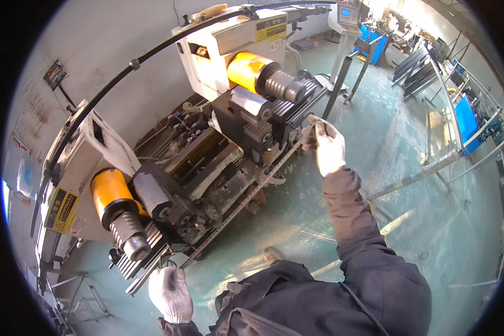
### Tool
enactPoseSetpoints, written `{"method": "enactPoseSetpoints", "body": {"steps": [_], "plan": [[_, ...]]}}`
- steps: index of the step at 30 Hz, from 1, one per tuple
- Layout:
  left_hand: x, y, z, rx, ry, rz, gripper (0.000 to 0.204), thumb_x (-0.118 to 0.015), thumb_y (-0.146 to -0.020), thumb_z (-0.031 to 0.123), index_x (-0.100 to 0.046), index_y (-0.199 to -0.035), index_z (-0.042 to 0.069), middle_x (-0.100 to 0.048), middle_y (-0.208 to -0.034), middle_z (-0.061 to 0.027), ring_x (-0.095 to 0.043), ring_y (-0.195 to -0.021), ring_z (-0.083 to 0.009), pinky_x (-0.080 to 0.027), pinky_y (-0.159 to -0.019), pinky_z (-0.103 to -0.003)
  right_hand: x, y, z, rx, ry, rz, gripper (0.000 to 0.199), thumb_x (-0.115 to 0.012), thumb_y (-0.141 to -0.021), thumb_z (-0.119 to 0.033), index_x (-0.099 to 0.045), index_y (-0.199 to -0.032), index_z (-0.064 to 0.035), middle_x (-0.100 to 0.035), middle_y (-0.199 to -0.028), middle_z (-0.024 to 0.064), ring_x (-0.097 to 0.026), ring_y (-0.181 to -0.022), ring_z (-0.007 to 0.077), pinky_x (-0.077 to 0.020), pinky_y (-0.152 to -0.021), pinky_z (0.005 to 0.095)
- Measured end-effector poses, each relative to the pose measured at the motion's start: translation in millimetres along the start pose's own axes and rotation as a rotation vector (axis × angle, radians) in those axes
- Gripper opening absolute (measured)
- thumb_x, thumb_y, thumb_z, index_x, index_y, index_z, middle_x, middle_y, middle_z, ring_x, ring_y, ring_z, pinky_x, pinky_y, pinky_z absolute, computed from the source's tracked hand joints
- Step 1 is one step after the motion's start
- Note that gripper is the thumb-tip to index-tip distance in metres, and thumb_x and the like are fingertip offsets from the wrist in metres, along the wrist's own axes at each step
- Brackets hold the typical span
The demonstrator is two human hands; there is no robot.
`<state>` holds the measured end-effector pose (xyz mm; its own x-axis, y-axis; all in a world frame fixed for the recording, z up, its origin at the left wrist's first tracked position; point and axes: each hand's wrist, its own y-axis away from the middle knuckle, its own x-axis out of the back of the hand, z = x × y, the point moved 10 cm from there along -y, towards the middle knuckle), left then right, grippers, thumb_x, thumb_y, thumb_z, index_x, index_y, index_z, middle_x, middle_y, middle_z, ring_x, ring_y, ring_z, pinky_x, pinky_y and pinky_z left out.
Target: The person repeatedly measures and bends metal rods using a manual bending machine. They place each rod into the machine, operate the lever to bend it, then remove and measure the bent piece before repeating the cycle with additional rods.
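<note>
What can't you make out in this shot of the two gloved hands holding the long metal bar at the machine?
- Head view: the left hand grip on the long metal bar; its glove back covers the fingers.
- The right hand palm side faces away.
- The bar's lower end sits behind the machine's ribbed die.
- Far racks are too small and bent by the lens.

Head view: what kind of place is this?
Probably a metal fabrication workshop: a two-headed machine with orange cylinders, metal bars on racks beyond, a painted concrete floor. Both gloved hands hold a long bar.

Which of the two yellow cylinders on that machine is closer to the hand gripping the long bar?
The upper yellow cylinder, just above the right hand; the other sits lower left.
</note>
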<state>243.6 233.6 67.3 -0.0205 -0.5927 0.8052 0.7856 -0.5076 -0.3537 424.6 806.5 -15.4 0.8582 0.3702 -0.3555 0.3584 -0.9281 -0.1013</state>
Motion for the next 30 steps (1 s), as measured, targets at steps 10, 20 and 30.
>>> {"method": "enactPoseSetpoints", "body": {"steps": [10, 20, 30], "plan": [[-28.7, -46.8, 67.7, -0.036, -0.085, 0.025, 0.012, -0.089, -0.099, 0.009, -0.078, -0.103, 0.007, -0.071, -0.096, -0.0138, -0.072, -0.092, -0.0384, -0.057, -0.084, -0.048, 3.9, -111.6, 23.8, 0.013, -0.042, 0.11, 0.02, -0.084, -0.116, -0.018, -0.085, -0.128, -0.0016, -0.086, -0.099, 0.0074, -0.079, -0.076, 0.0181, -0.0643, -0.07, 0.0343], [-25.6, -63.6, 71.3, -0.032, -0.107, 0.011, 0.011, -0.089, -0.102, 0.012, -0.078, -0.103, 0.008, -0.071, -0.094, -0.0143, -0.072, -0.089, -0.0384, -0.057, -0.083, -0.048, 6.9, -136.2, 40.0, 0.118, 0.001, 0.136, 0.022, -0.088, -0.113, -0.016, -0.086, -0.129, -0.0012, -0.087, -0.111, 0.0055, -0.078, -0.091, 0.0162, -0.0649, -0.085, 0.0339], [34.5, -35.5, -22.5, 0.08, -0.165, 0.006, 0.018, -0.089, -0.103, 0.021, -0.079, -0.099, 0.007, -0.074, -0.093, -0.0163, -0.074, -0.093, -0.0415, -0.059, -0.084, -0.051, 15.4, -146.5, 36.2, 0.178, 0.125, 0.173, 0.025, -0.087, -0.114, -0.017, -0.086, -0.134, -0.0033, -0.084, -0.122, 0.0045, -0.077, -0.107, 0.0175, -0.0632, -0.097, 0.0362]]}}
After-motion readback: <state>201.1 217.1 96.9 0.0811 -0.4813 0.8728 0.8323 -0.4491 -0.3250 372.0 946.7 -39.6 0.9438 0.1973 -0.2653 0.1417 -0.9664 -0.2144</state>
